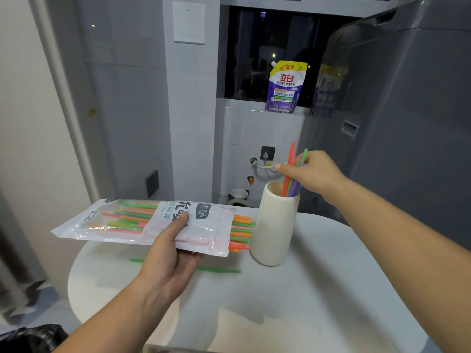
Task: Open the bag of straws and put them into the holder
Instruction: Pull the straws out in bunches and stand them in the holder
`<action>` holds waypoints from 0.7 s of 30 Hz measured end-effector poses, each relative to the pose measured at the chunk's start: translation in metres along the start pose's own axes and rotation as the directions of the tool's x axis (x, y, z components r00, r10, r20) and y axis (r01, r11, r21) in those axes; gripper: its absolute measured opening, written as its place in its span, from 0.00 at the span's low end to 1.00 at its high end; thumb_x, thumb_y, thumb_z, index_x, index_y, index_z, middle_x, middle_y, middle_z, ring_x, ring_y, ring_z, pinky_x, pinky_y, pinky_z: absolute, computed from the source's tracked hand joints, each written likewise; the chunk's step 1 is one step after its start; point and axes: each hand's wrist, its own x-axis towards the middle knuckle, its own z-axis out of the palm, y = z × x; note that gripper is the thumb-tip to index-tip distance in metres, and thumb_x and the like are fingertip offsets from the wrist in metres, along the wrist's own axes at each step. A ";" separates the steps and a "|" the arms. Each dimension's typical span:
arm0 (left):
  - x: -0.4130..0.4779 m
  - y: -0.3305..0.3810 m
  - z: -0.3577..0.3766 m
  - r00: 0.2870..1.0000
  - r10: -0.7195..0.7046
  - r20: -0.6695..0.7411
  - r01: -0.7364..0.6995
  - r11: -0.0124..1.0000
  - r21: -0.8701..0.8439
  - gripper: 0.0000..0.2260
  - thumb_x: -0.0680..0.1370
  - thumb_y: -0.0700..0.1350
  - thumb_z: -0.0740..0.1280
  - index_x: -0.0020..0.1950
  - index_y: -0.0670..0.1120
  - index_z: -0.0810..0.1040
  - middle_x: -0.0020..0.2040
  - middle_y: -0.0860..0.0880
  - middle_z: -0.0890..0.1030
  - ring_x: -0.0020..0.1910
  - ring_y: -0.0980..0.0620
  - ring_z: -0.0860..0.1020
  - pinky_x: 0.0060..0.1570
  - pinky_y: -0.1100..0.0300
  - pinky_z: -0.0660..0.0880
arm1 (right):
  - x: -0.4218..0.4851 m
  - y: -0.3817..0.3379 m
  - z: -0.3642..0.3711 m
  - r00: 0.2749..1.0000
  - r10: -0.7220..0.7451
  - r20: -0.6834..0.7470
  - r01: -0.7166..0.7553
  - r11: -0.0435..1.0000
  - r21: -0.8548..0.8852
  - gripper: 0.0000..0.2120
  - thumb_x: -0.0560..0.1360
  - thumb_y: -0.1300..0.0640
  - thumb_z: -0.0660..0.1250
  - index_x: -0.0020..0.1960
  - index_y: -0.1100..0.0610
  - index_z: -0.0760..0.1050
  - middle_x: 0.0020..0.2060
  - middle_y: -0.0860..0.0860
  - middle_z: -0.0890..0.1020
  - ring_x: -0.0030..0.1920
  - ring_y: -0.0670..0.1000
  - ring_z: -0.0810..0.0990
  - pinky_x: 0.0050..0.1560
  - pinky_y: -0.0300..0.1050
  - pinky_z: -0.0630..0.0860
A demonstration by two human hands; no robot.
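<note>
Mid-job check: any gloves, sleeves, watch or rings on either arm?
No. The left hand and right hand are ungloved, no rings showing. Both forearms are uncovered to the frame edge: no sleeve, watch or bracelet in view.

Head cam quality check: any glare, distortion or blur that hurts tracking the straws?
Head view: fisheye bows the door frame at left. Head view: glare patches on the clear bag wash out straws inside. Head view: soft arm shadows on the table; the window is dark with reflections. Head view: held straws in the right hand look slightly soft; left hand sharp.
</note>
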 end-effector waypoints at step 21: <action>-0.004 0.078 -0.068 0.988 0.117 -0.101 -0.122 0.992 -0.042 0.13 0.82 0.41 0.68 0.66 0.45 0.80 0.60 0.46 0.88 0.55 0.48 0.88 0.53 0.44 0.84 | -0.091 0.033 0.172 0.893 -0.117 0.435 0.170 0.982 -0.084 0.08 0.72 0.50 0.75 0.46 0.54 0.85 0.43 0.48 0.86 0.45 0.47 0.82 0.46 0.37 0.75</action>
